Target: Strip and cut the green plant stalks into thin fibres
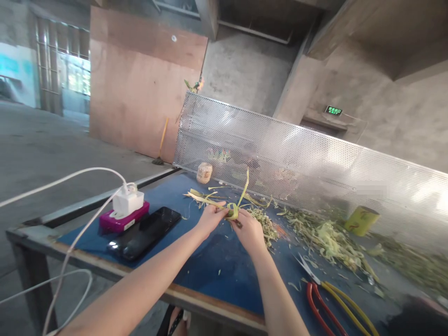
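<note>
Both of my hands meet over the middle of a blue-topped table (224, 275). Between them is a folded, woven piece of green leaf strip (232, 211), with one strip end standing upright and pale ends reaching to the left. My left hand (211, 218) pinches the piece from its left side, fingers closed. From the right, my right hand (249, 228) grips the same piece, with its fingers partly hidden behind the hand. Just beyond and right of my right hand lies a heap of shredded leaf strips (264, 224).
At left are a black phone (164, 217), a purple power strip (126, 219) and a white charger (128, 203) with cables. Red and yellow-handled scissors (317, 280) lie at right, near leaf scraps (329, 242) and a yellow-green roll (362, 220). A perforated metal panel (280, 144) borders the back.
</note>
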Tool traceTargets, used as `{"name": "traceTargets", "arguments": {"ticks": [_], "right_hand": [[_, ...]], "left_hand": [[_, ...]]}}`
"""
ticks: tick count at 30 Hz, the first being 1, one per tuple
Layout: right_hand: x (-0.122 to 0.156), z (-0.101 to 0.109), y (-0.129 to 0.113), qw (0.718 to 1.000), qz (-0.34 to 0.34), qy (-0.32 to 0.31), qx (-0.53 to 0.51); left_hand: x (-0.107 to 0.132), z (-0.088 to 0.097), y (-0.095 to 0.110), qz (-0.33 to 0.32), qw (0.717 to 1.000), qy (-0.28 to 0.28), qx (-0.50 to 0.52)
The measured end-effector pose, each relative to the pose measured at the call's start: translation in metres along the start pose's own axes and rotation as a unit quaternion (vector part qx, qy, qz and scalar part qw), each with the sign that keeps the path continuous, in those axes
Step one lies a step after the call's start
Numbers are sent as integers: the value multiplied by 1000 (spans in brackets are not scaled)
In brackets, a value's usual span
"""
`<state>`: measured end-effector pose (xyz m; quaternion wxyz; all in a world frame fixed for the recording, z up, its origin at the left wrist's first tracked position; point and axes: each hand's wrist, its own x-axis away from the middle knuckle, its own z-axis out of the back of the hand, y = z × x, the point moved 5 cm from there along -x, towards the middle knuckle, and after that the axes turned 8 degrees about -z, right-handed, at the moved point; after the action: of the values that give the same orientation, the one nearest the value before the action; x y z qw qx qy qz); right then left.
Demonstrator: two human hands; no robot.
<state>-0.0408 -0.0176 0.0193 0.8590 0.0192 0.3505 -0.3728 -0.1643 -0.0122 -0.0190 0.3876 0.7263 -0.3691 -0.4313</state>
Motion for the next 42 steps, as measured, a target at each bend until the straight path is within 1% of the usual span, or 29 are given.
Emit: {"name": "traceTargets", "arguments": {"ticks": [3,7,9,11,13,15,17,18,19,21,23,24,26,27,30,32,34,37,40,42], "right_hand": [[0,2,-1,1000,-13,4,-24],[-1,9,3,991,-40,59,-109],[-2,9,5,988,-39,77,-127],[-3,6,6,991,-38,73,-106],[-2,4,6,995,-38,67,-58],[1,5,3,996,-31,85,-16],[5,9,-2,994,-9,108,2],[6,9,-5,994,8,105,7],[7,7,-9,996,25,87,15],[7,-4,-11,998,31,19,42],[5,-16,-7,997,-15,-46,68],[3,-21,-3,994,-48,-62,72],[1,-25,4,989,-109,-69,74],[0,-25,6,987,-129,-66,72],[-1,-21,11,983,-160,-55,71],[-1,-19,11,983,-161,-61,60],[0,-20,10,984,-157,-79,35],[1,-24,6,986,-135,-102,-12],[1,-26,3,988,-122,-89,-21],[1,-24,5,987,-141,-75,1]], "left_hand": [[-1,0,1,0,1000,-6,-2],[1,-1,5,-3,1000,-7,-1],[2,-2,6,-5,1000,-4,4],[2,-3,6,-6,1000,-4,13],[2,-3,5,-7,1000,-3,23],[1,-2,3,-8,999,2,35],[-1,0,3,-11,999,9,48],[-2,1,3,-12,998,16,55],[-3,2,3,-12,998,23,63],[-3,3,4,-8,996,36,80],[-3,3,3,4,994,40,98],[-2,3,3,11,994,38,106],[-1,1,3,23,992,30,118],[-1,0,2,28,992,25,123],[1,-3,2,37,991,9,131],[1,-4,2,38,990,1,137],[2,-6,4,37,989,-10,143],[4,-7,7,31,988,-24,149],[4,-7,6,26,988,-30,149],[4,-8,3,26,988,-33,147]]}}
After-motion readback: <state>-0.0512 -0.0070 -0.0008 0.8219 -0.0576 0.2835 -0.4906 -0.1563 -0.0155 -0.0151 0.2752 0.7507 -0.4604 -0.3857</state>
